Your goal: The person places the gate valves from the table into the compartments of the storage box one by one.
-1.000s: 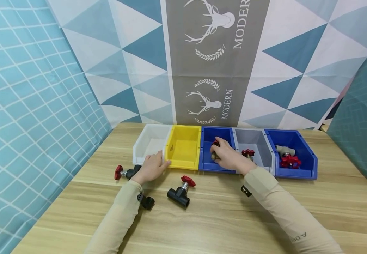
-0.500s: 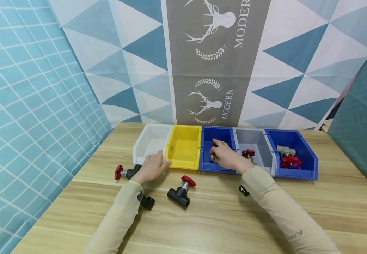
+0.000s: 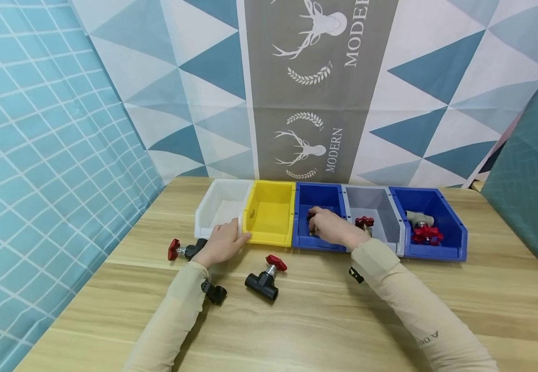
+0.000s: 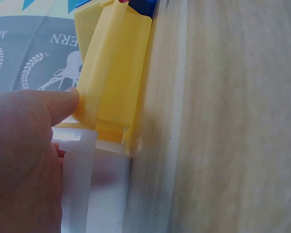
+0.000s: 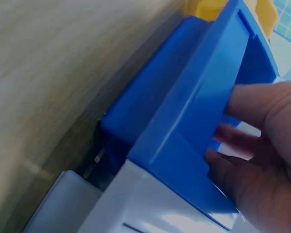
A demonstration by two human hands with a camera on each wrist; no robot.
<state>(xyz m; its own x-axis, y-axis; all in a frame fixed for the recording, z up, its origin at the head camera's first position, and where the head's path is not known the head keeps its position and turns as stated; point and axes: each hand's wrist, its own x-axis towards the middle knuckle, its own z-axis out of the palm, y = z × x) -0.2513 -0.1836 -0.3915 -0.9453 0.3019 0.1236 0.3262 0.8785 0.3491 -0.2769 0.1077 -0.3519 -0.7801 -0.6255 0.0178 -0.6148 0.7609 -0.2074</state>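
My right hand reaches into the middle blue bin, thumb and fingers curled at a small brass valve, mostly hidden under the hand. In the right wrist view the curled fingers dip behind the blue wall, which hides the valve. My left hand rests over the front where the white bin meets the yellow bin. Its thumb touches the yellow rim in the left wrist view, the other fingers reaching over the white edge.
A grey bin holds a red-wheeled valve. A second blue bin at right holds valves with a red handwheel. On the wooden table lie a black tee valve and another black valve beside my left hand.
My right hand has lowered further into the middle blue bin, bringing the valve down with it, so less of the valve shows. My left hand has stayed in place on the bins.
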